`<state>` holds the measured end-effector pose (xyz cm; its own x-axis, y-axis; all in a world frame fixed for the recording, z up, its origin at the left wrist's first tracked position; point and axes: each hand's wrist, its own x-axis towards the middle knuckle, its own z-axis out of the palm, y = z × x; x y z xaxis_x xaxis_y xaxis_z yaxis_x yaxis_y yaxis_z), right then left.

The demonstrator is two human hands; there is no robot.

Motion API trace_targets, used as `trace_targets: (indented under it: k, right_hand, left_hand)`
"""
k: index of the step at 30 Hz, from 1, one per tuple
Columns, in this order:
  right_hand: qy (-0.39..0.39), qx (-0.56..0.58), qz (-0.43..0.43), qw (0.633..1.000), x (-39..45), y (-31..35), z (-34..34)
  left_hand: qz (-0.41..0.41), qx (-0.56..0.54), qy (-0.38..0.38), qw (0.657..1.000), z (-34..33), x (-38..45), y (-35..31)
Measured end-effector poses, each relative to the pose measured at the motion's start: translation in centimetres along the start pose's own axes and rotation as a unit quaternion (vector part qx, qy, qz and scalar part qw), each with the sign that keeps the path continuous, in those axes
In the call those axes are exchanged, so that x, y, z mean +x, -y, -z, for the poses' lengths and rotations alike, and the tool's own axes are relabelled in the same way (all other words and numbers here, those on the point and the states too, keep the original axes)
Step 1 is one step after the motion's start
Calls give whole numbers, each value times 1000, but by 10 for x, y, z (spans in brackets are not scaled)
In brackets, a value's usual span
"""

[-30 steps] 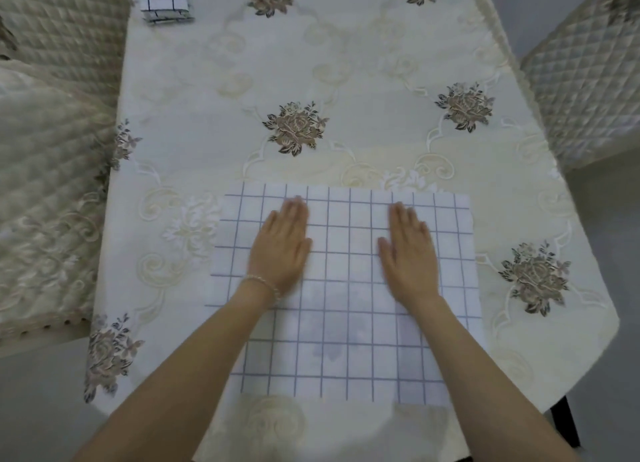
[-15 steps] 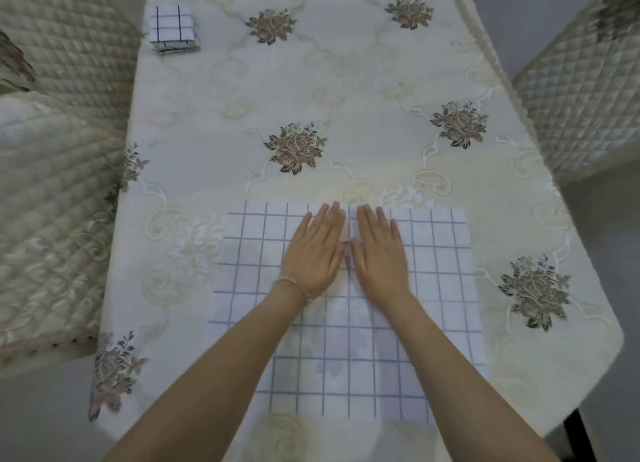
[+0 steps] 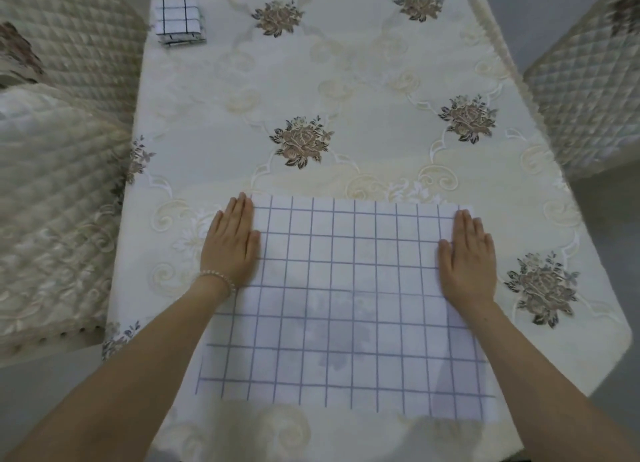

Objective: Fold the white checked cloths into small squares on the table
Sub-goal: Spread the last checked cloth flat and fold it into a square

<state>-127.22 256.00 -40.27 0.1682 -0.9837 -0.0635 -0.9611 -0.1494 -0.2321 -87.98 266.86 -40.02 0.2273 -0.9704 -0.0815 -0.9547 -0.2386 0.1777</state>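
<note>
Smoothing the cloth flat before the first fold.
Head view: left hand (image 3: 231, 245) and right hand (image 3: 465, 257), fingers straight, press the side edges of the thin white blue-checked cloth (image 3: 346, 309) on the embroidered cream tablecloth (image 3: 346, 97); next, likely pinching two corners.

Both forearms (image 3: 104, 375) beyond bottom edge
</note>
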Motion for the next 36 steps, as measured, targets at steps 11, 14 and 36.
trace_targets:
  k: [11,14,36]
  right_hand:
    - [37,43,135,989,-112,90,-12]
    - [49,43,159,985,-147,107,-31]
    - [61,23,150,986,-154,109,-32]
  left_hand:
    - [-86,-22,11,996,2,-101,-63]
    - [-88,-12,16,996,-16,-129,-77]
    - [392,-107,49,913,23,-182,-72]
